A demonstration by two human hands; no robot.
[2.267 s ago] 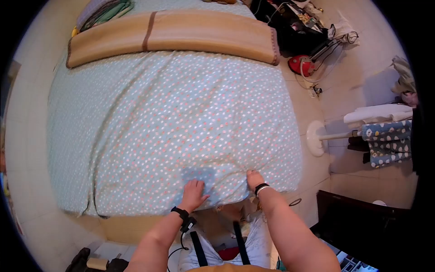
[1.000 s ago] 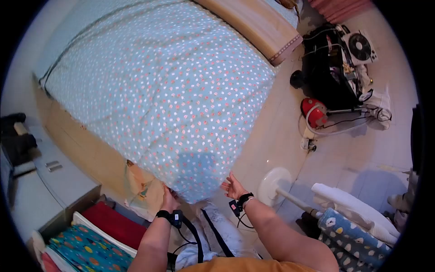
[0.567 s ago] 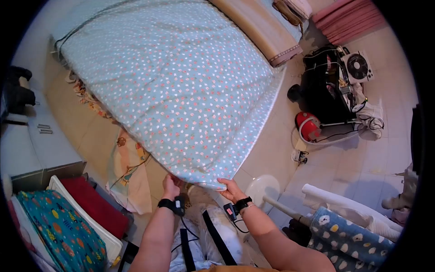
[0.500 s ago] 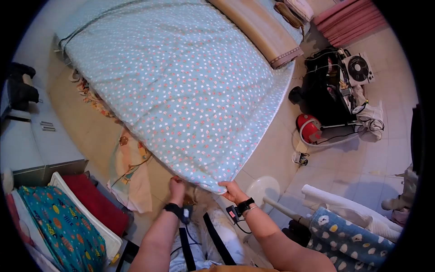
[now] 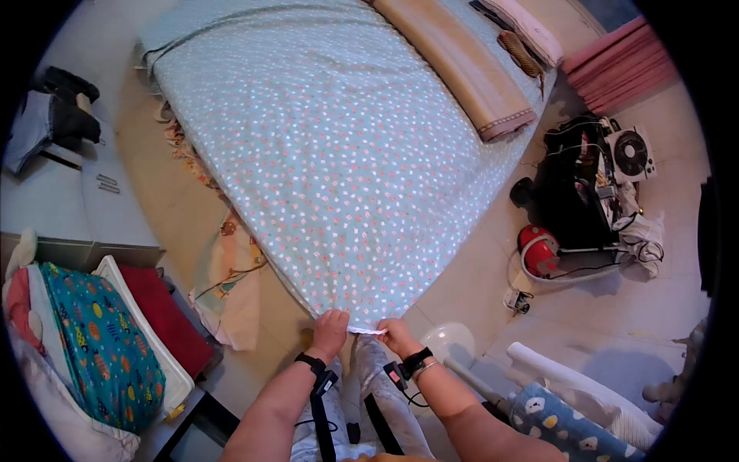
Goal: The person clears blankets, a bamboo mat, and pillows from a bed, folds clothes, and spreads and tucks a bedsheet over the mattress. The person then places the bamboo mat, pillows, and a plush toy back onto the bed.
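A light blue bedsheet (image 5: 331,154) with small white and coral flowers covers the bed and is drawn out to a point at its near corner. My left hand (image 5: 331,331) is closed on the left of this corner. My right hand (image 5: 398,337) pinches the right of it, a short way apart. Between them runs the sheet's white edge, pulled straight above my legs. The fingertips of both hands are partly hidden by the cloth and the hands themselves.
A rolled tan mat (image 5: 454,65) lies on the bed. On the right floor stand a black cart (image 5: 573,181), a white fan (image 5: 631,152) and a red vacuum cleaner (image 5: 539,250). A patterned cloth (image 5: 235,296) lies left of the bed. At lower left is a white bin (image 5: 178,377) with fabrics.
My left hand has moved up and now grips the sheet's edge beside my right hand. The white edge is stretched between both hands. The view has shifted slightly.
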